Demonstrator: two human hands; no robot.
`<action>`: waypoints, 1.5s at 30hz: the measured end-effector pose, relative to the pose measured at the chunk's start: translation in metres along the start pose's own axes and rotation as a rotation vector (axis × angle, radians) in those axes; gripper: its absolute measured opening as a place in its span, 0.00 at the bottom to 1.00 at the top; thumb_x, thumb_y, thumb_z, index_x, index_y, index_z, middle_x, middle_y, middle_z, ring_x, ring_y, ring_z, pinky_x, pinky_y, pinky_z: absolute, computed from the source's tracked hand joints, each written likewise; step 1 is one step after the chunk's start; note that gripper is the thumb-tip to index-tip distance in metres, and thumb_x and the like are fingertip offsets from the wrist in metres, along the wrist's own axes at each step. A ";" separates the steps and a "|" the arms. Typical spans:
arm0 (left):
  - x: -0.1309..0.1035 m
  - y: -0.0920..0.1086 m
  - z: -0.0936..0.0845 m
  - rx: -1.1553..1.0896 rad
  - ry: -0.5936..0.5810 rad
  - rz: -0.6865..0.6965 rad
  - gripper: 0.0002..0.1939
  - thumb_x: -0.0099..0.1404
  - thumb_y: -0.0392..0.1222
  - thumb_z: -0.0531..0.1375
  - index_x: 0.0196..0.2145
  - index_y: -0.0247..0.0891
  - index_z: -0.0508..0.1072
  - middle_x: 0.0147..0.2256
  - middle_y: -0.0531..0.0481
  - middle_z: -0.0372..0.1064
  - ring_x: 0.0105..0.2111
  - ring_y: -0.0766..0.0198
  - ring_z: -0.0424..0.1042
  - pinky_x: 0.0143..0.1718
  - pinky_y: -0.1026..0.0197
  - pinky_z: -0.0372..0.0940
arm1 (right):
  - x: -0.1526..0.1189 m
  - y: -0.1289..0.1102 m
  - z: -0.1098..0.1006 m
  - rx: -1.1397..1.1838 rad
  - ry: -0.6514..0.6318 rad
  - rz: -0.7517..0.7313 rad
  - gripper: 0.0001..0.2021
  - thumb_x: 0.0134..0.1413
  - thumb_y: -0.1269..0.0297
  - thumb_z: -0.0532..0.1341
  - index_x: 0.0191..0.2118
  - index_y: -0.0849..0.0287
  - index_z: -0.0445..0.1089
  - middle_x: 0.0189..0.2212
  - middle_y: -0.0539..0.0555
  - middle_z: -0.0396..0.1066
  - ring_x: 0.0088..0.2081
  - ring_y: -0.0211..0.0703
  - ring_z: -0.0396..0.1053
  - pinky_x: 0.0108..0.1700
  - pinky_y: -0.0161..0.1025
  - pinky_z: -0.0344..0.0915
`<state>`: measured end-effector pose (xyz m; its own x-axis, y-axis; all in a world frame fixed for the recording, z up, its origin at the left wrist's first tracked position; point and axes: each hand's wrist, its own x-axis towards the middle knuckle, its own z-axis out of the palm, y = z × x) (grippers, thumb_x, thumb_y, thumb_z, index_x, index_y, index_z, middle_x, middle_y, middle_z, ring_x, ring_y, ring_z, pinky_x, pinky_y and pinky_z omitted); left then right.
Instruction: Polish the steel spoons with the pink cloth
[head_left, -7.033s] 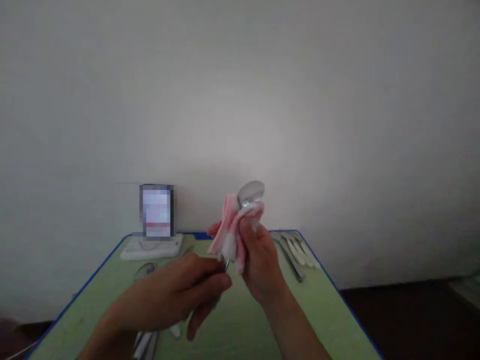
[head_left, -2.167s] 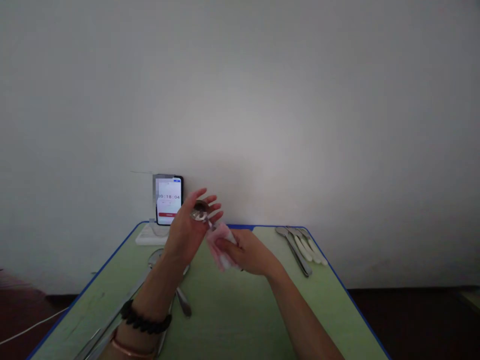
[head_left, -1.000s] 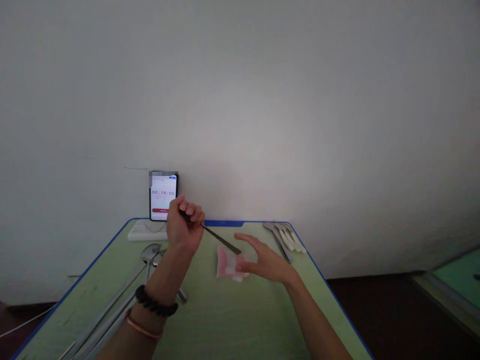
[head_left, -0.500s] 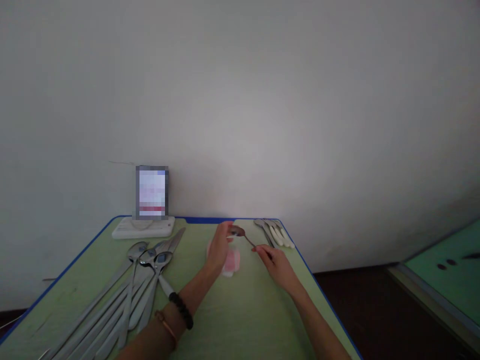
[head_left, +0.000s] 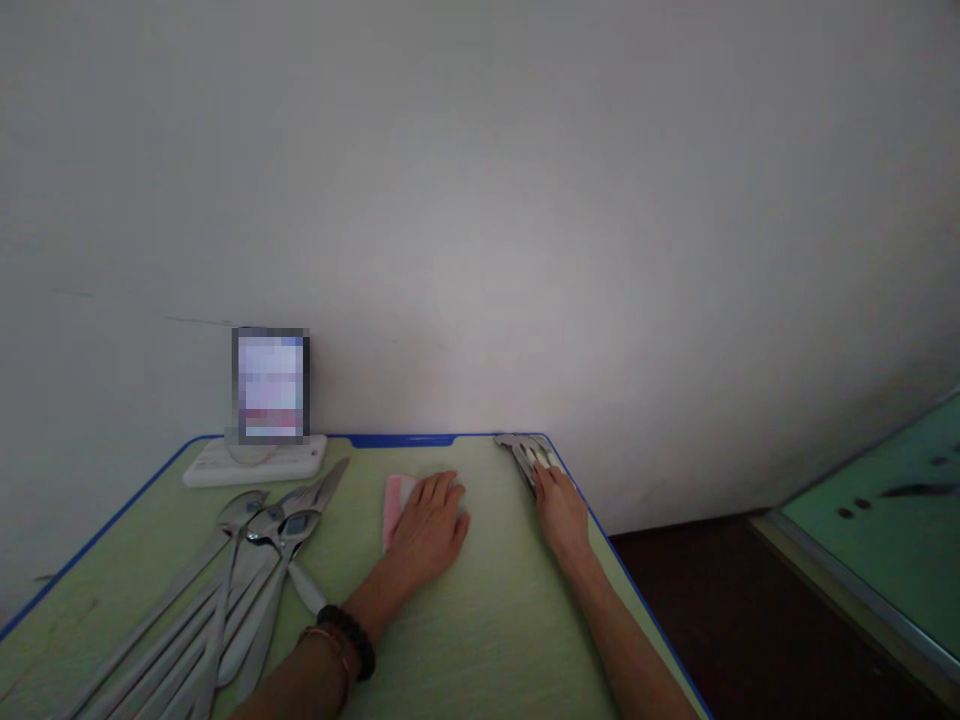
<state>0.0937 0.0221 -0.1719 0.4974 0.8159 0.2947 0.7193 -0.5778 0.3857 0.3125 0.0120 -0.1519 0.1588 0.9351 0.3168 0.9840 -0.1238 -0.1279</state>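
Note:
My left hand (head_left: 430, 528) lies palm down with fingers stretched out over a folded pink and white cloth (head_left: 392, 508), covering most of it. At the back right of the table, my right hand (head_left: 561, 508) has its fingers closed around the handle end of a metal spoon (head_left: 523, 464), partly hidden by the hand. Right beside it, several spoons with pale handles (head_left: 541, 456) lie in a row, their lower ends behind my fingers.
A pile of long metal spoons, forks and knives (head_left: 225, 590) spreads over the left of the green table (head_left: 495, 640). Behind it, a blurred screen (head_left: 271, 385) stands on a white base (head_left: 300, 460). The table's blue edge meets the wall.
My right hand has carried the spoon right and back to the row of spoons. My left hand has let go of the spoon bowl and come down flat on the cloth.

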 end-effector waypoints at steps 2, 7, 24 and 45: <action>0.000 0.001 0.000 0.012 0.003 0.001 0.17 0.65 0.43 0.47 0.48 0.36 0.65 0.54 0.40 0.60 0.55 0.52 0.56 0.55 0.47 0.52 | 0.001 0.000 0.005 0.006 0.012 0.002 0.22 0.60 0.65 0.40 0.54 0.59 0.63 0.43 0.63 0.68 0.45 0.51 0.65 0.45 0.46 0.62; 0.001 0.000 0.002 0.018 0.000 0.004 0.18 0.64 0.43 0.48 0.48 0.35 0.66 0.53 0.39 0.61 0.54 0.52 0.57 0.54 0.48 0.53 | 0.005 0.000 0.013 -0.039 0.030 0.015 0.21 0.60 0.66 0.42 0.52 0.56 0.65 0.42 0.60 0.68 0.43 0.48 0.65 0.42 0.41 0.63; 0.002 0.002 0.000 0.047 -0.027 0.026 0.18 0.65 0.43 0.47 0.50 0.36 0.65 0.51 0.41 0.62 0.52 0.52 0.58 0.54 0.49 0.52 | 0.002 -0.005 0.002 -0.024 -0.013 0.048 0.20 0.60 0.64 0.44 0.48 0.58 0.69 0.43 0.58 0.71 0.43 0.47 0.68 0.41 0.39 0.63; 0.002 0.004 -0.001 0.097 -0.060 0.035 0.18 0.66 0.43 0.47 0.51 0.38 0.63 0.52 0.43 0.61 0.53 0.54 0.56 0.54 0.50 0.51 | -0.001 -0.002 0.006 0.042 -0.005 0.067 0.14 0.58 0.62 0.50 0.44 0.54 0.70 0.42 0.55 0.73 0.43 0.45 0.69 0.41 0.40 0.64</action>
<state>0.0963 0.0212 -0.1689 0.5489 0.7967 0.2530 0.7432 -0.6037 0.2885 0.3096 0.0134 -0.1572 0.2234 0.9269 0.3017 0.9671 -0.1720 -0.1876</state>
